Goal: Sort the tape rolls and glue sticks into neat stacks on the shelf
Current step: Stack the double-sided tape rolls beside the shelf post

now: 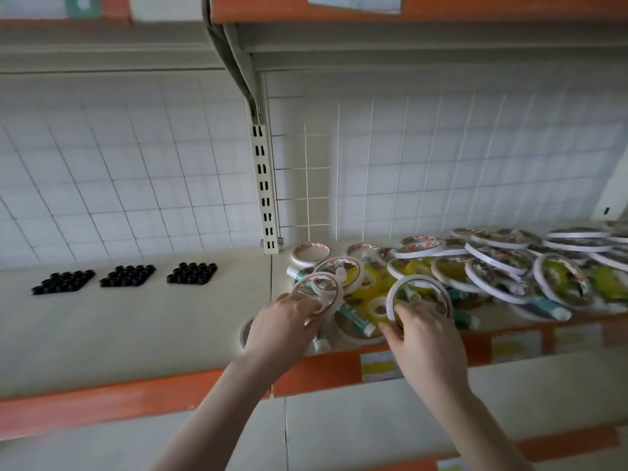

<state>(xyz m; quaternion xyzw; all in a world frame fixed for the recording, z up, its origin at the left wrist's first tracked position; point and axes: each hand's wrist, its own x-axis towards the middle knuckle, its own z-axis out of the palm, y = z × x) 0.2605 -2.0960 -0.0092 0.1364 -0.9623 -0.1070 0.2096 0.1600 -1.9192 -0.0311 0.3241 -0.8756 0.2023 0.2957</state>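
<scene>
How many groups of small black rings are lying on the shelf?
3, in a row on the left shelf section near the back wall: the left group, the middle group and the right group. None looks hidden.

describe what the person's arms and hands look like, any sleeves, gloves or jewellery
Both forearms are bare as far as the frame shows them: no sleeve edge comes into view. The left hand and the right hand wear no gloves. No watch, bracelet or ring shows on either wrist or on the visible fingers, though motion blur softens fine detail.
</scene>
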